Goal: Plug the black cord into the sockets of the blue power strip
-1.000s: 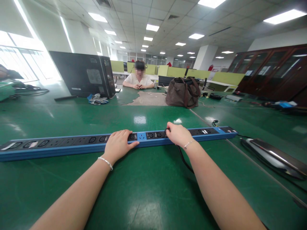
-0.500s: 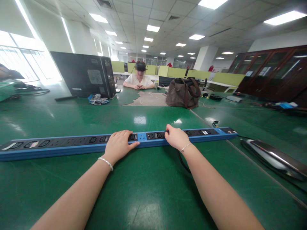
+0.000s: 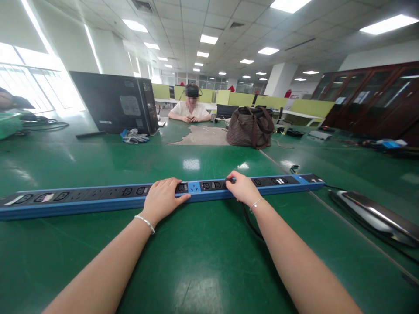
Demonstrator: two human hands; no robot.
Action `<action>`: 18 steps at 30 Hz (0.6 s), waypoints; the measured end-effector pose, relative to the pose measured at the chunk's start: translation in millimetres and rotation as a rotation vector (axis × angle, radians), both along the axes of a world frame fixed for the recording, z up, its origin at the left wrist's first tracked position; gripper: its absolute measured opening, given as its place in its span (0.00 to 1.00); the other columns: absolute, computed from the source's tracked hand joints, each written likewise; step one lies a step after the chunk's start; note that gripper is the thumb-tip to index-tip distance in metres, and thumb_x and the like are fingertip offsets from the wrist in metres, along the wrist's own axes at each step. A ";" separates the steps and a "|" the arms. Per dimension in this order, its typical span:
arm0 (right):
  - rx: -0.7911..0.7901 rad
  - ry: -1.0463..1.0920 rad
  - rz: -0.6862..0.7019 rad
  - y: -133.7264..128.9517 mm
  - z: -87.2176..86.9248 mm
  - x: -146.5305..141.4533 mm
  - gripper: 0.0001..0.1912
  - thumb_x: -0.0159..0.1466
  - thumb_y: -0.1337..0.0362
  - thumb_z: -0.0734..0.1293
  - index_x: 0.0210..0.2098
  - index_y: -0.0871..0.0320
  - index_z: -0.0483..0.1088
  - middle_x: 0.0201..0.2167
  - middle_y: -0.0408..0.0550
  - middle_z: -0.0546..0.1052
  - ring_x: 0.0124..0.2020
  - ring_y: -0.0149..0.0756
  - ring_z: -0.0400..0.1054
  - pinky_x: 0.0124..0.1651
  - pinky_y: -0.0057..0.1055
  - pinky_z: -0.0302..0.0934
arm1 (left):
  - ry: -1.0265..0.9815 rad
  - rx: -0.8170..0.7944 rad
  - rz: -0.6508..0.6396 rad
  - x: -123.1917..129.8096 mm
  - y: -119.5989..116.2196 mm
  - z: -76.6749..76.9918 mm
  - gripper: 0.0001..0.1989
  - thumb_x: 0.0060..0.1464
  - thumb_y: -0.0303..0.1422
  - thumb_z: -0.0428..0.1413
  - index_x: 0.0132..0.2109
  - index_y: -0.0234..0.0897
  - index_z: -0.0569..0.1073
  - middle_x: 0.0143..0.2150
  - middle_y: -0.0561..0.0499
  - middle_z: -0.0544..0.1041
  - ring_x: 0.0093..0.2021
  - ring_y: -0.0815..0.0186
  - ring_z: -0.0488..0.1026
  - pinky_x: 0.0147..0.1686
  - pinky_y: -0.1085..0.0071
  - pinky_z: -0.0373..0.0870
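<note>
A long blue power strip (image 3: 98, 206) with a row of black sockets lies across the green table. My left hand (image 3: 162, 198) grips it left of the blue socket panel (image 3: 194, 187), fingers over the top and thumb along the near side. Between the thumb and fingers of my right hand (image 3: 242, 190) is a black plug (image 3: 231, 180), pinched at the sockets right of that panel. Its black cable (image 3: 248, 219) hangs below my right wrist and runs toward me. Whether the plug sits fully in a socket is hidden by my fingers.
On the right lies a dark, shiny device (image 3: 376, 218) with a cable. Farther back stand a black computer case (image 3: 111, 102), gloves (image 3: 134, 136) and a brown bag (image 3: 247, 126). Another person (image 3: 190, 109) sits across the table, hands together.
My right hand has shifted very slightly right, and more of the plug shows between its fingers. The left hand and the power strip stay in place.
</note>
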State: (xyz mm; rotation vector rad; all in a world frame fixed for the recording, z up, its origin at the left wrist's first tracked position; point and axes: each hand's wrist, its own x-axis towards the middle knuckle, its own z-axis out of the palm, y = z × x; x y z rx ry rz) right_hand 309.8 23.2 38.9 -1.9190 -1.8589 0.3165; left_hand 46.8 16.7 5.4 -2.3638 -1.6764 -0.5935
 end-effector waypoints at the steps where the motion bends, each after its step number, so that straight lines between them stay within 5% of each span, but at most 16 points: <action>1: 0.010 -0.001 -0.006 -0.2 0.0 -0.4 0.11 0.57 0.60 0.59 0.37 0.54 0.68 0.21 0.40 0.72 0.16 0.27 0.62 0.27 0.25 0.55 | -0.003 -0.001 0.000 0.0 0.0 -0.1 0.28 0.51 0.52 0.48 0.50 0.36 0.69 0.48 0.45 0.74 0.49 0.56 0.69 0.51 0.60 0.60; 18: 0.099 -0.080 -0.032 -0.3 0.1 -0.5 0.12 0.56 0.60 0.60 0.36 0.53 0.71 0.23 0.43 0.74 0.23 0.32 0.64 0.28 0.27 0.53 | -0.010 -0.001 -0.006 -1.0 0.4 0.2 0.28 0.51 0.52 0.49 0.50 0.36 0.69 0.48 0.44 0.74 0.49 0.56 0.69 0.51 0.60 0.60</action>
